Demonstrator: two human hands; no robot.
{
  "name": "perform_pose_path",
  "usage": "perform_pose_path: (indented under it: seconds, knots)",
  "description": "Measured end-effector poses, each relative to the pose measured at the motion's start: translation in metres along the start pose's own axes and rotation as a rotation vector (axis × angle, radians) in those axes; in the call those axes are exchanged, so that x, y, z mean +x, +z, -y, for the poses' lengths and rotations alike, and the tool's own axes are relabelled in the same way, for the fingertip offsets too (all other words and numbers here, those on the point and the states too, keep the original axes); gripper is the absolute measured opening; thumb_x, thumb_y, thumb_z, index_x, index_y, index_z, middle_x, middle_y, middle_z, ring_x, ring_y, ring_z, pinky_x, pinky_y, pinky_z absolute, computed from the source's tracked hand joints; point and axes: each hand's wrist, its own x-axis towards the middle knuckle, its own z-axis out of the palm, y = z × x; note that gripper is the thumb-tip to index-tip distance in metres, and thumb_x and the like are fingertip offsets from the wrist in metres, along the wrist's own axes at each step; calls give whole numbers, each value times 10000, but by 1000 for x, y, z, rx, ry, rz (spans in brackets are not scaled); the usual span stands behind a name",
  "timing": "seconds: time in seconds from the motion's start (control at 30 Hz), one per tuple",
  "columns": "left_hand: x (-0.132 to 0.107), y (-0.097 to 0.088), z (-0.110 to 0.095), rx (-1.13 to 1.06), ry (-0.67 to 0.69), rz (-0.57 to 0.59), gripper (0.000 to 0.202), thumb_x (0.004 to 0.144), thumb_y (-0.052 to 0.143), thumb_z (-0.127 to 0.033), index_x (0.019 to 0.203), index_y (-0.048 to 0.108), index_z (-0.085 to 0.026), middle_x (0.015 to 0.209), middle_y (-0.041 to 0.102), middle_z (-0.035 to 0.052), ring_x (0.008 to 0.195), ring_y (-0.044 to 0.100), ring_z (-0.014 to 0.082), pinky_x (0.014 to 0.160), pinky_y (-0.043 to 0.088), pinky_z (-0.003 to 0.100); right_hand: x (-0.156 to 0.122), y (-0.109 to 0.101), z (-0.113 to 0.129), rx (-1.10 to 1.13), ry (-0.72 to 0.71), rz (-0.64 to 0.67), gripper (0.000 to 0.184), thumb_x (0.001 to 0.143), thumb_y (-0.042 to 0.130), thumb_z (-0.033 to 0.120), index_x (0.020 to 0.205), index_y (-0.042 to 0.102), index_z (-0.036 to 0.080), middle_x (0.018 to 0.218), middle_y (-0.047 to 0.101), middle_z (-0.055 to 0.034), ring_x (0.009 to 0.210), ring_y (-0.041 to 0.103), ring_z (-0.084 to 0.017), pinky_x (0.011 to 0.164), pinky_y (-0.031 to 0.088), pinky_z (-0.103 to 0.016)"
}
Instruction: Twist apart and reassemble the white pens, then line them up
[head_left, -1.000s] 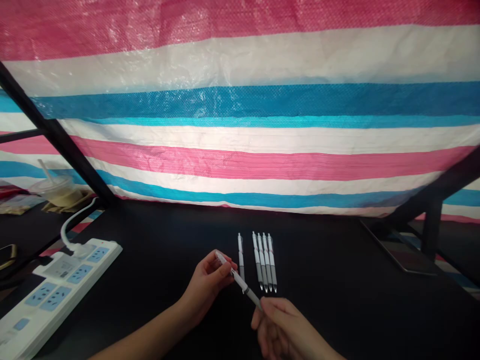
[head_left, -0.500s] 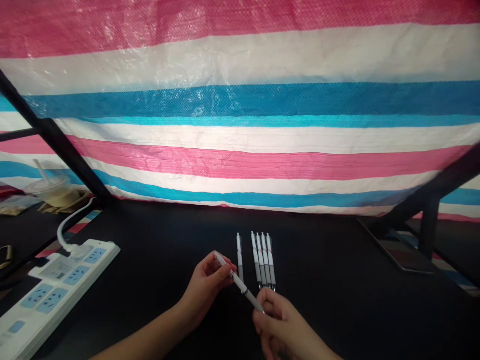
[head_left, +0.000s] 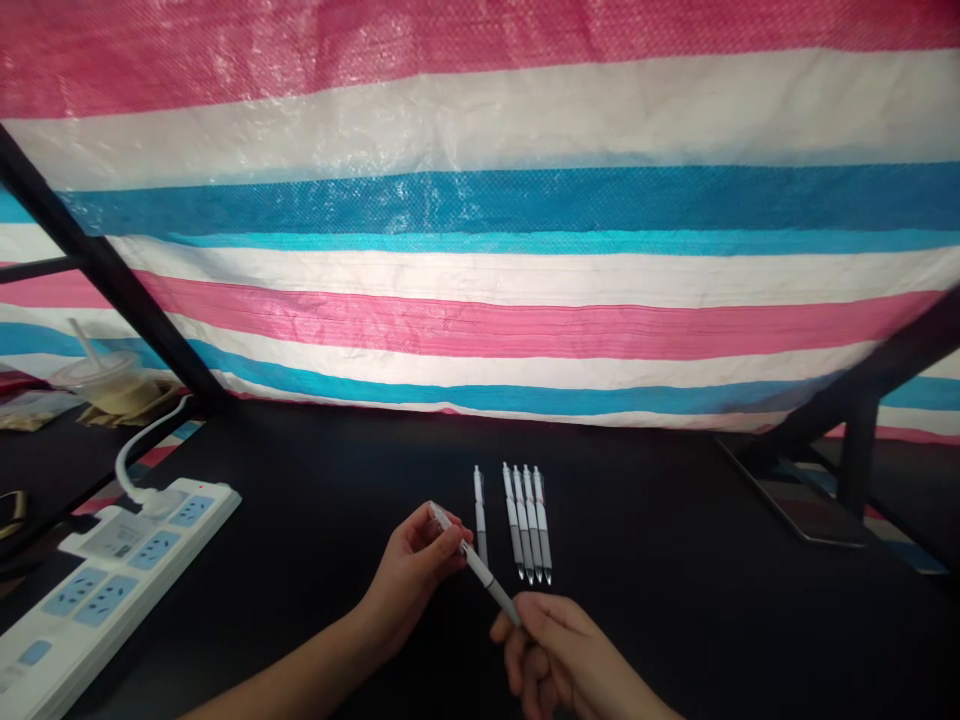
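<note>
A white pen with a grey grip [head_left: 480,570] slants between my two hands above the black table. My left hand [head_left: 420,560] is closed on its upper, clicker end. At the lower end, the thumb and fingers of my right hand [head_left: 559,645] pinch the grip, and the tip is hidden by them. Just behind my left hand a single white pen [head_left: 480,505] lies on the table, its lower part partly covered. To its right several matching pens [head_left: 529,520] lie side by side in a row, tips toward me.
A white power strip [head_left: 127,590] with a plugged-in cord lies at left. Beyond a black frame bar [head_left: 127,290] stands a plastic cup with a straw [head_left: 101,380]. A dark tablet-like slab [head_left: 795,500] lies at right. Striped sheeting [head_left: 480,200] hangs behind the table.
My right hand has shifted slightly down, with its fingers repositioned at the grip's end. The tips of the row of pens now show. My left hand has stayed still.
</note>
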Motion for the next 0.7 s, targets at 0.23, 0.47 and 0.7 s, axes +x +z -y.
perform_pose_path:
  seconds: [0.23, 0.47, 0.7]
  knots:
    - [0, 1, 1, 11, 18, 20, 242, 687, 863, -295, 774, 687, -155, 772, 709, 38, 693, 612, 111, 651, 505, 208, -1, -1, -3, -39, -6, 42, 510, 763, 643, 660, 723, 544, 161, 517, 604, 14, 352, 548, -73, 325, 272, -135]
    - [2, -1, 5, 21, 56, 118, 184, 746, 824, -272, 842, 708, -167, 824, 718, 43, 752, 626, 127, 714, 504, 239, 3, -5, -6, 48, 51, 46, 516, 727, 667, 654, 676, 582, 148, 418, 577, 6, 289, 440, -54, 314, 201, -149]
    - [2, -1, 6, 60, 58, 110, 226, 798, 778, -284, 992, 729, -177, 885, 726, 62, 842, 649, 159, 788, 513, 274, 0, -2, -2, 49, -30, 101, 522, 789, 668, 605, 911, 695, 99, 725, 712, -92, 612, 681, -157, 458, 428, -175]
